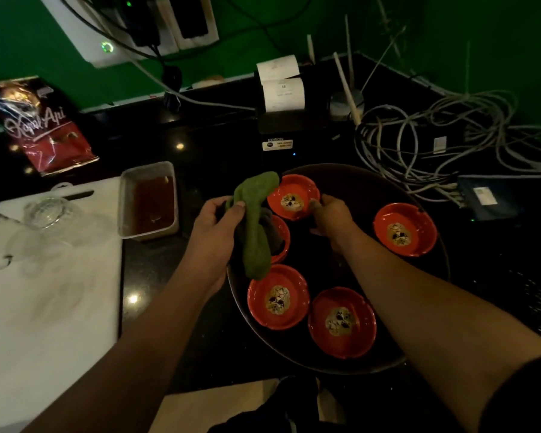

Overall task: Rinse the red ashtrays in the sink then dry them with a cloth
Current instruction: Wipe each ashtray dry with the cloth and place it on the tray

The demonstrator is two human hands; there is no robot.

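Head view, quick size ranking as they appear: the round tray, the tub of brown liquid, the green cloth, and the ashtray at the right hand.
1. round tray
2. tub of brown liquid
3. green cloth, bunched in the left hand; close to the tub, so unsure
4. ashtray gripped by the right hand

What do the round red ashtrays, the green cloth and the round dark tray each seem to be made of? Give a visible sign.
Round red ashtrays: glossy, rigid, moulded notches in the rims; probably glazed ceramic or melamine. Green cloth: soft matte fabric; it folds and drapes from the left hand. Round dark tray: smooth with a thin paler rim; plastic or metal, unclear.
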